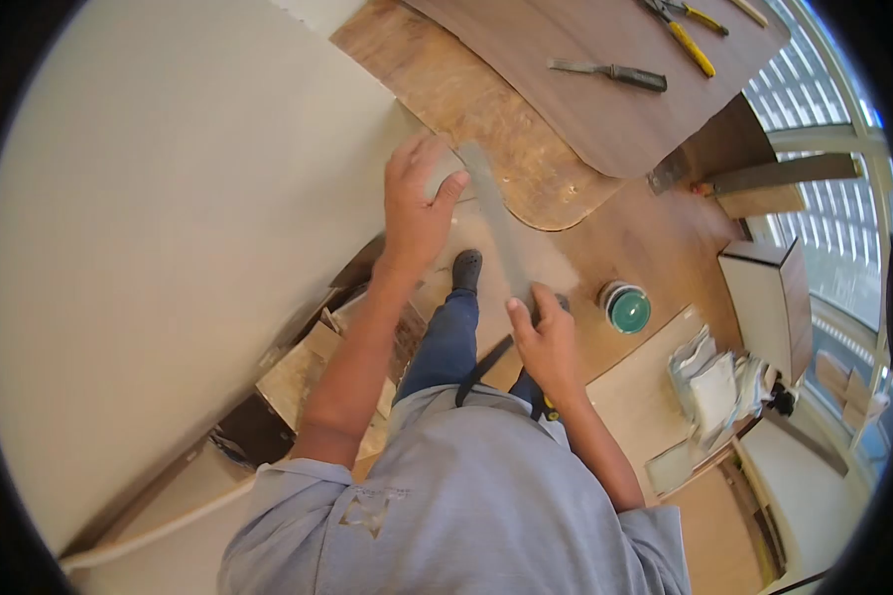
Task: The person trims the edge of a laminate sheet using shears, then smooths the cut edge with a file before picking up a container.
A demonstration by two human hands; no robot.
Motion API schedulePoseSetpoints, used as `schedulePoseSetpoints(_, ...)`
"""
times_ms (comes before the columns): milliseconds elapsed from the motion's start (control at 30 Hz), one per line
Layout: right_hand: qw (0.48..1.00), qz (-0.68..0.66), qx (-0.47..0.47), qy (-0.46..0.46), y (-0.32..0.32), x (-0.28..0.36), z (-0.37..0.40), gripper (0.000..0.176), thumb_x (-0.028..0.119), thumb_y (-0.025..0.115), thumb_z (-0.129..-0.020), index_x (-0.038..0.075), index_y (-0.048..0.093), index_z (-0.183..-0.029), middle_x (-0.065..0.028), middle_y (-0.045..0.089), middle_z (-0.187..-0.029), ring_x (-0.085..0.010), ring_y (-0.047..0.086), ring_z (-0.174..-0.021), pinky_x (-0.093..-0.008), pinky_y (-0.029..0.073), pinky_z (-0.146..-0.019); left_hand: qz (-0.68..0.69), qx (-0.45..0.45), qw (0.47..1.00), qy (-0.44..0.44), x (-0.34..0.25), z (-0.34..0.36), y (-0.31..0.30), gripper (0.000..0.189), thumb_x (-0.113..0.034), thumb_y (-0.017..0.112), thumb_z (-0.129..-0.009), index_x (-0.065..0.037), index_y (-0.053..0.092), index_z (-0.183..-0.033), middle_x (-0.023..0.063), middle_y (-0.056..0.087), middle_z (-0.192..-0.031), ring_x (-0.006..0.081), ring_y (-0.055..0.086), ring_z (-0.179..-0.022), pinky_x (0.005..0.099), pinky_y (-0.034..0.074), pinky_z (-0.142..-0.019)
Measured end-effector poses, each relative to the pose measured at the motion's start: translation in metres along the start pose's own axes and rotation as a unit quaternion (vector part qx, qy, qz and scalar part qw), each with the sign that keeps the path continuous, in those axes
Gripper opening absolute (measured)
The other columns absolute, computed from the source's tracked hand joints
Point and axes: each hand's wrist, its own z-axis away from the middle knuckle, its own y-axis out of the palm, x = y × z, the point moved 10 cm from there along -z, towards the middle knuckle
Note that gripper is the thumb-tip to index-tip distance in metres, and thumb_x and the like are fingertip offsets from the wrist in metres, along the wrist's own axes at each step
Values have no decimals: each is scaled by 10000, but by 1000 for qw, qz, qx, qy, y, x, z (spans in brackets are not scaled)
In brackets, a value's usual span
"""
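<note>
My right hand (548,345) is closed around the near end of a long, flat grey file (501,223), blurred by motion. Its blade slants up and left, and its tip is close to the edge of a curved wooden board (526,149). My left hand (419,203) is raised beside the large pale panel (198,218), left of the file's tip. Its thumb stands apart from the fingers, and I see nothing held there; the fingertips are partly hidden.
A brown sheet (585,79) on the wooden board carries a chisel (635,76) and yellow-handled pliers (693,48). On the floor stands a round can with a green top (628,309). Folded cloths (714,382) lie at right. Wooden boxes (318,367) stand below the panel.
</note>
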Motion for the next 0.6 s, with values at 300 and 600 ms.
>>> schedulePoseSetpoints(300, 993, -98, -53, 43, 74, 8, -23, 220, 194, 609, -1034, -1, 606, -1136, -286, 645, -778, -517, 641, -754, -539, 481, -646, -198, 215, 926, 240, -4, -27, 25, 421, -231, 762, -927, 23, 712, -1259, 201, 572, -1496, 396, 534, -1373, 493, 424, -1131)
schedulePoseSetpoints(600, 993, -90, -51, 59, 58, 8, -67, 194, 203, 567, -1055, 18, 544, -1003, -294, 627, -767, -539, 617, -762, -587, 447, -643, -186, 218, 923, 256, 1, -58, 59, 460, -215, 736, -954, 32, 666, -1335, 236, 549, -1509, 422, 498, -1410, 503, 400, -1162)
